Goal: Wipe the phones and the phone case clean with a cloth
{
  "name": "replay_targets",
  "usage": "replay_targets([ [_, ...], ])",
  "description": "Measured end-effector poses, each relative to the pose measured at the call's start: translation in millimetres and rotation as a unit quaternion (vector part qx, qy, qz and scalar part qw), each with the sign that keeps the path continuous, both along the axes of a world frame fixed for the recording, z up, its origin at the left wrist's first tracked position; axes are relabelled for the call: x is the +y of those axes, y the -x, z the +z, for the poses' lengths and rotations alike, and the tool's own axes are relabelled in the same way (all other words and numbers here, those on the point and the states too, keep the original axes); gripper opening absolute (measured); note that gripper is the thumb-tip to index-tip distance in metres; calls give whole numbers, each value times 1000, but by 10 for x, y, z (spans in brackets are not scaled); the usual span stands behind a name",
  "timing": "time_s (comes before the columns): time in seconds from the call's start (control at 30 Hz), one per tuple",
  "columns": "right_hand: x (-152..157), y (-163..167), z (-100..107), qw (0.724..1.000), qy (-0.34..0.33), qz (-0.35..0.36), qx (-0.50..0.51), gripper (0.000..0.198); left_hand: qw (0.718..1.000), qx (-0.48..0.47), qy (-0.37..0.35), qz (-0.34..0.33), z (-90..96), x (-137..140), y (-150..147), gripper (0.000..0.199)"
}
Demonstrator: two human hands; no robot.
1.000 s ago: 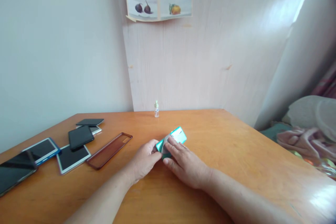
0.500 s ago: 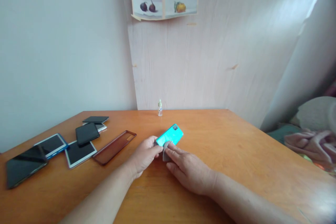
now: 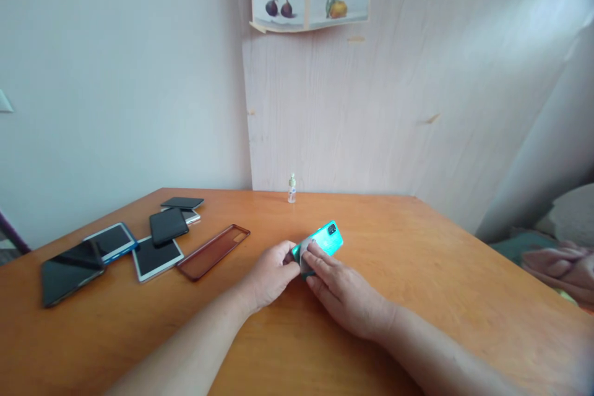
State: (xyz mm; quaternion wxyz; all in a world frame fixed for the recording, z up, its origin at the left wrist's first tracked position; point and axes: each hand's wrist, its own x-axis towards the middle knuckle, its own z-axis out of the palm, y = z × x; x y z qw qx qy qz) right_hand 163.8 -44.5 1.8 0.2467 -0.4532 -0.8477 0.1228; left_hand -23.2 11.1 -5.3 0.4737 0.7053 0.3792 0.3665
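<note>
Head camera view: one glossy turquoise rectangular smartphone [image 3: 335, 240] is between the two hands, over the middle of the orange-brown wooden table [image 3: 440, 309], camera end pointing away and to the right. Whether its underside touches the tabletop cannot be told.

The left hand [image 3: 273, 277] is clamped on the phone's near end, thumb uppermost. The right hand [image 3: 352, 298] lies over the phone's back, fingers extended and close together, pressing a small light-grey cloth [image 3: 304, 253] to the surface; whether it also pinches the cloth is not shown.

Step in hand, as judged: wiping the phone's back. The next move would call for a firm left grip and even pressure on the cloth, carried toward the camera end.

Count of items:
- Phone in hand: one. Cloth: one.
- Translucent reddish-brown plastic phone case [image 3: 211, 255]: one, lying flat, left of the hands.
- Other devices, far left: six. These are a large black-screened device [image 3: 72, 275], a white-fronted device in a blue case [image 3: 111, 241], a white-framed dark-screened device [image 3: 158, 258], a plain black phone [image 3: 168, 226], a silver-edged device [image 3: 192, 215] partly covered, and a thin dark-grey phone [image 3: 182, 203].
- Small clear bottle with a pale-green top [image 3: 292, 190]: one, upright near the far edge.
</note>
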Motion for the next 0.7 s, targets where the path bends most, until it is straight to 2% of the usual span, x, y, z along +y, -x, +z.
replay_targets([
  [0.13, 112, -123, -71, 997, -13, -71, 7, 58, 1000, 5, -16, -11, -20, -8, -20, 14],
  [0.3, -29, -5, 28, 997, -69, 20, -32, 56, 995, 16, -100, -2, 20, -88, -55, 14],
  [0.37, -54, 19, 69, 995, -81, 24, -51, 53, 990, 29, -136, 7, 32, -112, -65, 15],
  [0.57, 230, -288, -9, 987, -113, -114, -6, 47, 961, 165, -216, 51, 43, -119, -40, 15],
  [0.7, 390, -485, -73, 979, -126, -151, 53, 43, 935, 225, -266, 70, 97, -146, -13, 15],
])
